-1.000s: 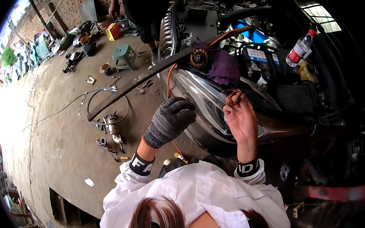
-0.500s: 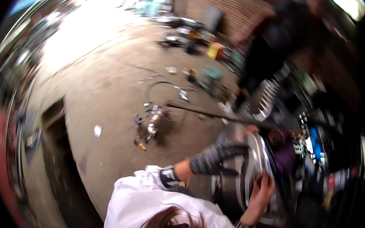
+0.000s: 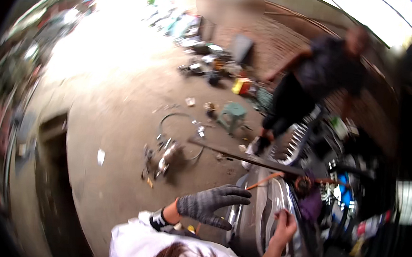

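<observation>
My left hand, in a grey knit glove, is held out with its fingers and thumb spread and nothing in it. It hovers just left of a grey car's front end. My right hand is bare, its fingertips pinched together over the car's bright, chrome-edged front corner. Whatever those fingertips hold, if anything, is too small and blurred to make out. Beyond both hands, a long dark bar lies across the car's front. An orange cord runs close to it.
Another person stands at the far side by a toothed grille. The engine bay is exposed at right. On the floor are a green stool, metal parts and a hose. A long pit opens at left.
My left hand has drawn back left from the car's front, fingers spread. My right hand stays pinched near the same corner. The view has shifted, and the other person appears more fully in it.
</observation>
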`<action>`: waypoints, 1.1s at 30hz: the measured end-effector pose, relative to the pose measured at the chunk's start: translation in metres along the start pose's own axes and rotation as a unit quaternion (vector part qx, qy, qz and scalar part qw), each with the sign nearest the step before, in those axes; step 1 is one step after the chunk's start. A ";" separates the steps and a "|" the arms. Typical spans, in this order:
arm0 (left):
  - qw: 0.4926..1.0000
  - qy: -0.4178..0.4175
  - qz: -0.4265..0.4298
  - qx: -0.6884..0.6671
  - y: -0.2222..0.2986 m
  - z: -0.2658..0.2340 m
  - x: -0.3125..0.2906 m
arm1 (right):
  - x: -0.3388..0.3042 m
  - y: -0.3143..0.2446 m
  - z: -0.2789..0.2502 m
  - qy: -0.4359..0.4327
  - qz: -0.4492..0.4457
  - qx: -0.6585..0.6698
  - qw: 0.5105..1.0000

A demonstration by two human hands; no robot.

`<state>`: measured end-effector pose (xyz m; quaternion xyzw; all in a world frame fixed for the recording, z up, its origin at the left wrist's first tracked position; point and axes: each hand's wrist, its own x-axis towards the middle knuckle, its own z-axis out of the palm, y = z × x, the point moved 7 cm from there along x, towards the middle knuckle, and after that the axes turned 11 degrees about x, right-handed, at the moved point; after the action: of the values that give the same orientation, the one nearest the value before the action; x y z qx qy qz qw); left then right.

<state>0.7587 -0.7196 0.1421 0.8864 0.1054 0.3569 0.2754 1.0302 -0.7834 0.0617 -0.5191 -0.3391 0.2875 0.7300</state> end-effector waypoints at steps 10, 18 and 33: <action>0.997 0.043 -0.009 -0.058 -0.021 0.086 0.031 | -0.043 0.045 0.065 -0.158 0.141 0.199 0.957; 0.978 0.102 -0.076 -0.165 -0.033 0.116 0.016 | -0.068 0.059 0.061 -0.057 0.330 0.372 0.866; 0.965 0.087 -0.127 -0.212 -0.028 0.142 0.034 | -0.070 0.052 0.041 -0.098 0.379 0.474 0.789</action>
<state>0.8817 -0.7424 0.0616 0.7527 0.1621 0.4088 0.4899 0.9520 -0.7990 0.0078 -0.1641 -0.0057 0.7151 0.6794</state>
